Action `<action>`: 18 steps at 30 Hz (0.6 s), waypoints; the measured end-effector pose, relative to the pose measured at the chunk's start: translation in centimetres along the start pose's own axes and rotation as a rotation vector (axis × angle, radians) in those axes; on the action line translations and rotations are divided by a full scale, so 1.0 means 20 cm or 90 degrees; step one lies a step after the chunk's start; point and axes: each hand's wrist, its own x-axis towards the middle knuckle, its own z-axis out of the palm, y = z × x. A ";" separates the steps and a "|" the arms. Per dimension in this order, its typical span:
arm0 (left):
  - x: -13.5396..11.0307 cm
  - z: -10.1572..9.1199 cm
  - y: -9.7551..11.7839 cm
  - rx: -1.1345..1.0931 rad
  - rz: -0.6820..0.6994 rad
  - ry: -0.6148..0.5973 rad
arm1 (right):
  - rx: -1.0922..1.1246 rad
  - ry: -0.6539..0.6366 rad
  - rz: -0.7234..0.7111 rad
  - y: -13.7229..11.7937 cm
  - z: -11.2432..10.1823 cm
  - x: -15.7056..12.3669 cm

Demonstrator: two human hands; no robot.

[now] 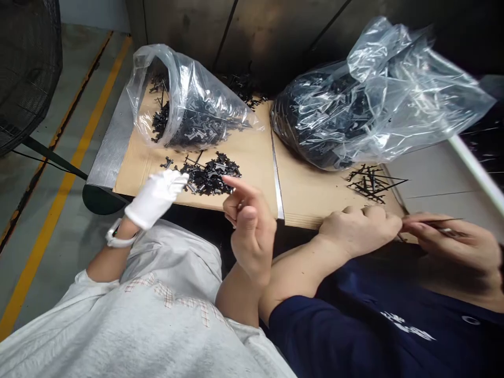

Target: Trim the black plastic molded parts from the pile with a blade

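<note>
My left hand [156,197] wears a white glove and has a white watch at the wrist. Its fingers stretch flat to the left edge of a loose pile of small black plastic parts [210,176] on the cardboard sheet [252,157]. My bare right hand [249,223] hovers just in front of the pile. Its index finger points at the parts and the other fingers curl against the thumb. Whether they pinch a small part is hidden.
Two clear plastic bags of black parts stand at the back, an open one on the left [185,100] and a fuller one on the right [346,110]. A co-worker in a navy shirt [374,320] handles thin black sticks [372,182] on my right. A fan [27,73] stands on the left.
</note>
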 end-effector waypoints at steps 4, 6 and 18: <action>-0.01 -0.33 -0.25 0.280 -0.046 0.126 | 0.024 0.051 0.069 0.04 -0.04 0.01; -0.01 -0.46 -0.36 0.485 -0.078 0.196 | 0.017 0.041 0.084 0.05 -0.05 0.01; 0.06 -1.00 -0.45 0.327 -0.024 0.333 | 0.022 0.049 0.135 0.09 -0.08 0.01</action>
